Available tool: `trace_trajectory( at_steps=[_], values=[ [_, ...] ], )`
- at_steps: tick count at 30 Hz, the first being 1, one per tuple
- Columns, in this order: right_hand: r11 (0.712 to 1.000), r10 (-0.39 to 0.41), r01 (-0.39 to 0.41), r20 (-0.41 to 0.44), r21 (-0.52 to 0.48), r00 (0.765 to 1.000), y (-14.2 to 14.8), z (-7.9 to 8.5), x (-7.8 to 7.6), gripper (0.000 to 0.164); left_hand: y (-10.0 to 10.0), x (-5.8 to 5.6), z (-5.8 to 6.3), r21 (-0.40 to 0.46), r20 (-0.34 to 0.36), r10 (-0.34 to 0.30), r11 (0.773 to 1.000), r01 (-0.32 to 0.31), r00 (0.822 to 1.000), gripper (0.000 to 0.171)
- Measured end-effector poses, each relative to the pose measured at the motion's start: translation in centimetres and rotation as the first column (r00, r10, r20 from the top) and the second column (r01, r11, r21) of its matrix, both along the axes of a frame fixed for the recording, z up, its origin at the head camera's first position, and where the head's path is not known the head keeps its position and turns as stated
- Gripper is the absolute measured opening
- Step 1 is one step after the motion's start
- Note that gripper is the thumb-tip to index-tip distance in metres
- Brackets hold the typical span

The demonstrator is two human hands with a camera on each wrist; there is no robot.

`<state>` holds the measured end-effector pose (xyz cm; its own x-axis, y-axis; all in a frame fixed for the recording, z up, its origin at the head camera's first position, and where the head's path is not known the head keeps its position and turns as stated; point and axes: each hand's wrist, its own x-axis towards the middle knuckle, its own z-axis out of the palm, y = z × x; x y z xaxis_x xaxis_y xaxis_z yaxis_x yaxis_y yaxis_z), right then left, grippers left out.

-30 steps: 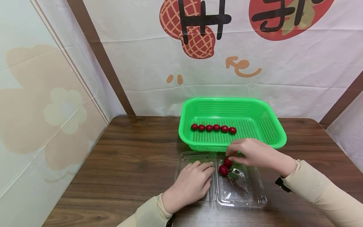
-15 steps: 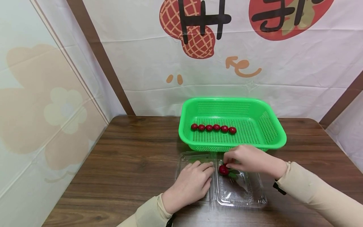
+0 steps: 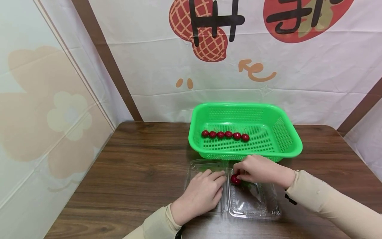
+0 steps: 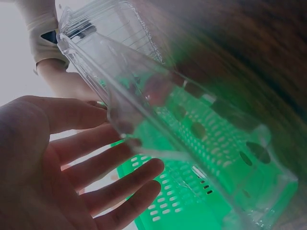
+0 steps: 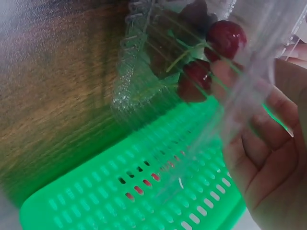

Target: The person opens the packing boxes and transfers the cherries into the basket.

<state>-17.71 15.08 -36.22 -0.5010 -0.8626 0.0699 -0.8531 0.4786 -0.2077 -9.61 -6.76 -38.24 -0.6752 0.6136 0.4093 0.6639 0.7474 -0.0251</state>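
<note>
A clear plastic clamshell box (image 3: 253, 215) lies spread flat on the table, its two halves side by side. My left hand (image 3: 203, 191) rests on the left half with fingers extended; in the left wrist view its fingers (image 4: 129, 175) reach to the plastic wall. In the right half, near the hinge, my right hand (image 3: 253, 169) has thumb and fingers bent around a dark red cherry. A front cherry (image 3: 235, 179) shows beside the fingertips. Through the plastic, the right wrist view shows two cherries, one higher (image 5: 228, 39) and one lower (image 5: 194, 80) at a fingertip, with green stems (image 5: 177, 60).
Behind the box stands a green perforated basket (image 3: 197, 146), with a row of several cherries (image 3: 221, 134) on its floor. Brown wooden tabletop (image 3: 134, 166) extends left of the box. A printed cloth wall (image 3: 161, 106) closes off the back.
My right hand has come down and slightly left, toward the front cherry; the farther cherry is now covered by its fingers. My left hand has kept its place.
</note>
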Motion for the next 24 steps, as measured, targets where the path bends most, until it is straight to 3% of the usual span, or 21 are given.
trace_trajectory(
  at_steps=[14,24],
  values=[
    [0.999,0.032,-0.034,0.046,0.031,0.998,-0.30,-0.49,0.25,0.010,0.01,0.05,0.04,-0.006,-0.002,0.002,1.000,-0.002,1.000,0.026],
    [0.996,0.065,-0.067,0.035,0.053,0.997,-0.42,-1.03,0.60,0.023,0.04,-0.05,0.05,-0.012,0.010,0.004,1.000,-0.004,1.000,0.027]
  ],
)
